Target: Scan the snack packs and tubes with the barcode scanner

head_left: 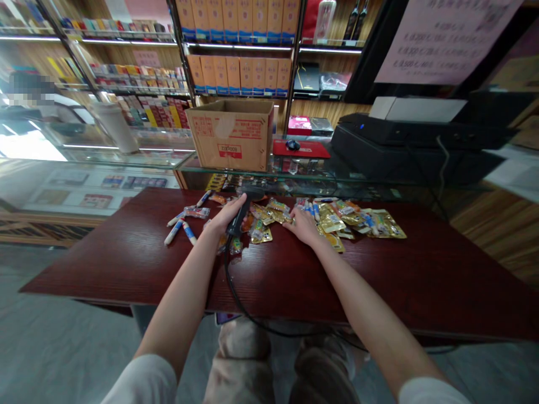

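My left hand (pixel 224 216) grips a black handheld barcode scanner (pixel 241 212), whose head points away from me over the table. Its black coiled cable (pixel 234 283) drops past the table's front edge. My right hand (pixel 304 226) lies palm down on a spread of gold foil snack packets (pixel 332 223), touching them. White and blue tubes (pixel 174 232) lie to the left of my left hand. All of this sits on a dark red wooden table (pixel 105 264).
Behind the table stands a glass display counter (pixel 252 168) bearing a cardboard box (pixel 231 134), a computer mouse on a red mat (pixel 293 147) and a black machine (pixel 412 140). Shelves of boxed goods rise behind. A person (pixel 42 104) stands at the far left.
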